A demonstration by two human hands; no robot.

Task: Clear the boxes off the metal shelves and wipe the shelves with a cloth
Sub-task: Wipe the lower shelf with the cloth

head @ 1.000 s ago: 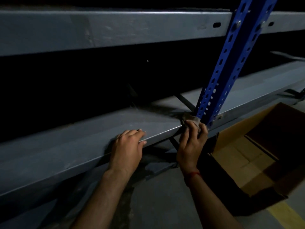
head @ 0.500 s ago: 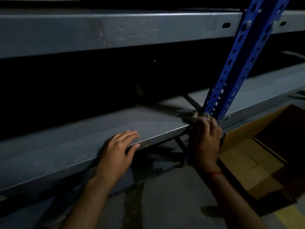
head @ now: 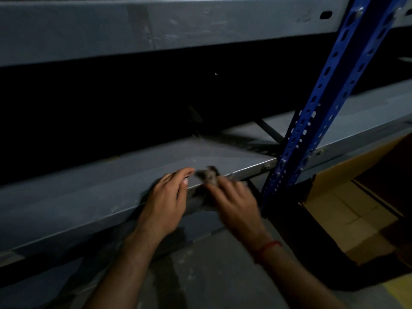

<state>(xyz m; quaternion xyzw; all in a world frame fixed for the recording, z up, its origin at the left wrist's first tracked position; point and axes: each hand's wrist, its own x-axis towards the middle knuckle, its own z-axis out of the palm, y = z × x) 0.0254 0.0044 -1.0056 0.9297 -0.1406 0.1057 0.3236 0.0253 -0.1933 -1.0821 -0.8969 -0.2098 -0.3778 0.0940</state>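
Note:
A grey metal shelf (head: 93,192) runs across the view at a slant, bare of boxes. My left hand (head: 166,202) rests flat on its front edge, fingers spread over the lip. My right hand (head: 234,201), blurred by motion, grips a small grey cloth (head: 209,175) pressed against the shelf's front edge, just right of my left fingertips. A red thread circles my right wrist. An upper grey shelf (head: 156,25) spans the top of the view.
A blue perforated upright post (head: 318,103) rises at the right and meets the shelf edge. An open cardboard box (head: 347,210) sits on the floor at lower right. Grey concrete floor (head: 211,275) lies below. The shelf's back is in darkness.
My right hand with the cloth has slid left along the shelf edge, from the blue post to right beside my left hand. The left hand stays on the edge.

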